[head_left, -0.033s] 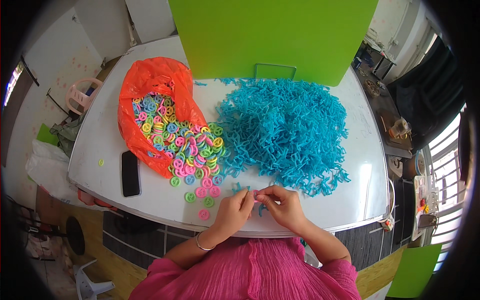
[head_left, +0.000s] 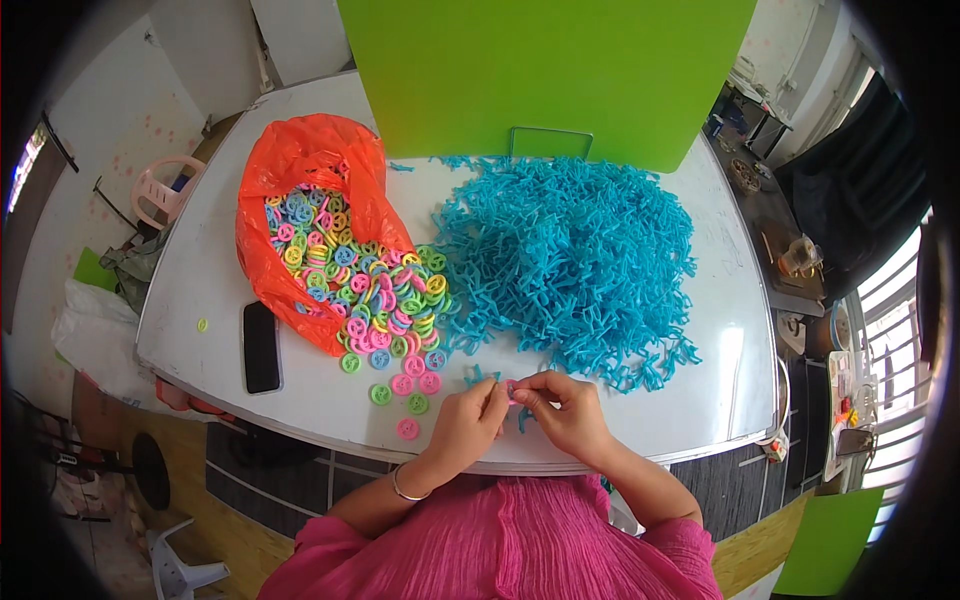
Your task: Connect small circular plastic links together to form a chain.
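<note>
My left hand (head_left: 467, 427) and my right hand (head_left: 568, 415) meet at the table's near edge, fingers closed. Pinched between their fingertips is a small pink plastic wheel (head_left: 512, 391), partly hidden by the fingers. A blue plastic piece (head_left: 523, 420) shows just under my right fingers; whether it is held or lying on the table I cannot tell. Another blue piece (head_left: 480, 377) lies just beyond my left hand. To its left are loose pink and green wheels (head_left: 407, 429). Beyond my hands rises a large heap of blue branching plastic pieces (head_left: 575, 265).
A red plastic bag (head_left: 315, 140) spills many-coloured wheels (head_left: 385, 290) across the white table (head_left: 720, 390). Left of them lies a black phone (head_left: 262, 348). A green board (head_left: 540, 70) with a wire handle (head_left: 551, 130) stands behind the heap.
</note>
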The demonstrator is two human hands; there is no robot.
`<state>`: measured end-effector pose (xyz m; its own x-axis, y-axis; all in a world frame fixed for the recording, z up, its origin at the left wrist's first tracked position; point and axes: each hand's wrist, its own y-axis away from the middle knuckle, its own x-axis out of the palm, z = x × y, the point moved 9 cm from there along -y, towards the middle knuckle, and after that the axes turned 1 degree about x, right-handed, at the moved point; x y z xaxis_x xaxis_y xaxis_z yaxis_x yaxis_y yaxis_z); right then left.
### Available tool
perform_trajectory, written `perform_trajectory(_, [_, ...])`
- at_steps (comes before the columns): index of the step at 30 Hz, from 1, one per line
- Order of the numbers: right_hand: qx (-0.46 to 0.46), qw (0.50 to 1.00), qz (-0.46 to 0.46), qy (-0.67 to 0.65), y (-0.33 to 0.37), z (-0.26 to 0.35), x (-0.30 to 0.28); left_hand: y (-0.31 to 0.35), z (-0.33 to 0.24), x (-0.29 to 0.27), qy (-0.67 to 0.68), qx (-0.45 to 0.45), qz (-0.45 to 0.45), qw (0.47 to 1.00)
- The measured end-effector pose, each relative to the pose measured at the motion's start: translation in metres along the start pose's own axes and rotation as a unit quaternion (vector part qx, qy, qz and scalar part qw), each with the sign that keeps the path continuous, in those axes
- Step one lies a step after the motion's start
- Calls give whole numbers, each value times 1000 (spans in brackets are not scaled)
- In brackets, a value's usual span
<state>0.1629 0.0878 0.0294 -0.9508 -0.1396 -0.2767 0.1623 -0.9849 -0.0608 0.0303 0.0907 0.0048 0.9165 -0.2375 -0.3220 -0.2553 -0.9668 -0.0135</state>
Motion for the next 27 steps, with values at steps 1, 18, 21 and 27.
perform_trajectory(1, [8,1000,-9,6,1,-4,-1,0,6,2,38,-36,9,999])
perform_trajectory(18, [-319,880,56,347,13,49,14,-5,-2,-9,20,-25,4,999])
perform_trajectory(21, [-287,885,62,362,11,44,16,-4,-5,-7,11,-6,-1,1000])
perform_trajectory(27, [-258,917,-31,304,11,44,8,-3,-9,-8,45,9,-9,999])
